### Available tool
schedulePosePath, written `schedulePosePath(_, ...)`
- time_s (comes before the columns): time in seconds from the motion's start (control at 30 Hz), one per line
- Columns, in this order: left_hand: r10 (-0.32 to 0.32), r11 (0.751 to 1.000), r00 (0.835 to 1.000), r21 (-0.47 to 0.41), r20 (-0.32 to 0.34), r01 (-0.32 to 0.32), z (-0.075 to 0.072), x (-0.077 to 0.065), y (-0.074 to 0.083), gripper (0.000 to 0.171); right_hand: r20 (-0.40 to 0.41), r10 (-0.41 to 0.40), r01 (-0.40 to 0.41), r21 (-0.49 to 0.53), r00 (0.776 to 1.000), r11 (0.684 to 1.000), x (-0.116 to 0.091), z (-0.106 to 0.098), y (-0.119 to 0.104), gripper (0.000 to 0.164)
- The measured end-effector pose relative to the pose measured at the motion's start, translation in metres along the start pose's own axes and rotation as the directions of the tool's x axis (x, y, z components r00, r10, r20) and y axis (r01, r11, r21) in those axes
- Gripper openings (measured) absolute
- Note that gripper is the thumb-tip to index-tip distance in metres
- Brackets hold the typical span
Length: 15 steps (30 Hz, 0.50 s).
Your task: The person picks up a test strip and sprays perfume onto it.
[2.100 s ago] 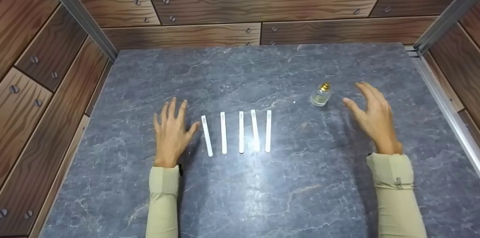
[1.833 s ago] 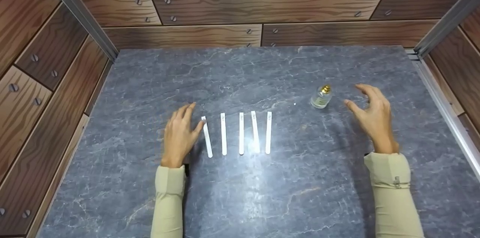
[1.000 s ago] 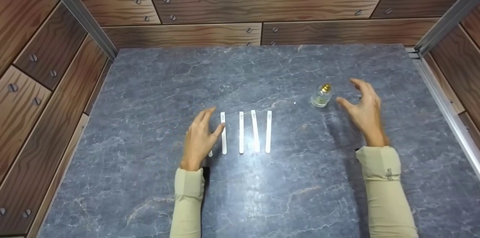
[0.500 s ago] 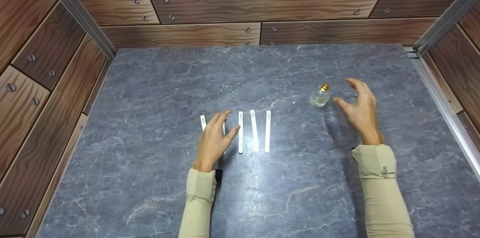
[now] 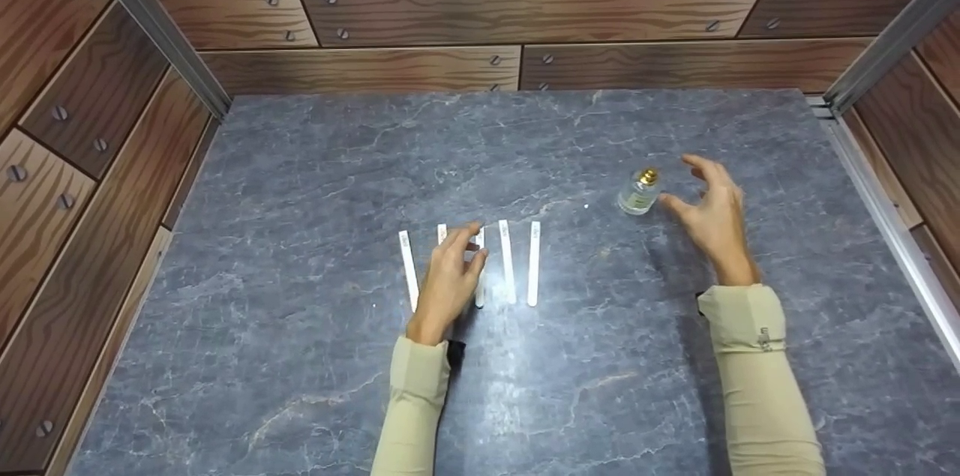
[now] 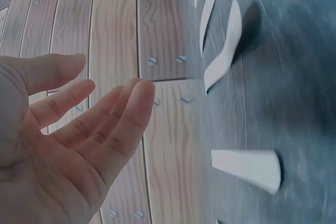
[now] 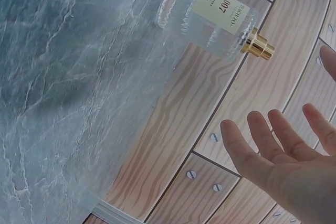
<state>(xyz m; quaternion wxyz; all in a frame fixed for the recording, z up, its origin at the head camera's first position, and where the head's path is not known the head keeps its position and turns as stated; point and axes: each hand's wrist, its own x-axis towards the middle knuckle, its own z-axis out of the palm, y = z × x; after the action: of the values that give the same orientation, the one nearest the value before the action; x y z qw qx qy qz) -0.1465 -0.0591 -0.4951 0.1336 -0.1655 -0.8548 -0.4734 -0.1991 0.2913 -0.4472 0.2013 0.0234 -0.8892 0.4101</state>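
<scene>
Several narrow white perfume test strips (image 5: 533,266) lie in a row on the table, small print at their far ends. Over the middle of the row hovers my left hand (image 5: 448,277), thumb and fingers loosely bent and apart, partly covering two strips. In the left wrist view nothing is between its fingers, and a white strip (image 6: 226,45) lies off to the right. A clear glass perfume bottle (image 5: 639,195) with a gold spray top and pale label stands upright at the right. Just right of it, my right hand (image 5: 712,221) is curved toward it with a small gap.
The grey marble-patterned table (image 5: 300,161) ends at wood-patterned panels (image 5: 420,11) behind and on both sides. Metal rails (image 5: 885,221) run along the corners and right edge. A tiny white speck (image 5: 586,206) lies left of the bottle.
My left hand has moved right from beside the leftmost strip to the middle of the row. My right hand has drifted left, nearer the bottle. Strips and bottle have stayed in place.
</scene>
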Motion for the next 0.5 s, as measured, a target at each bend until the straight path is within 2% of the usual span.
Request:
schedulePosePath(0.23,-0.017,0.999,0.999,-0.033,0.047,0.018,0.006,0.001,0.002,0.037,-0.012,-0.022,0.022,-0.011,1.000,1.000,0.003,0.003,-0.001,0.059)
schedulePosePath(0.37,-0.047,0.992,0.995,-0.114,0.086,0.057,0.010,0.002,0.001,0.041,-0.005,-0.011,0.011,-0.007,1.000,1.000,0.003,0.004,-0.003,0.059)
schedulePosePath(0.5,-0.101,0.971,0.988,-0.203,0.118,0.124,0.014,0.001,0.002,0.044,0.002,0.007,-0.007,0.008,1.000,1.000,0.001,0.005,-0.003,0.058)
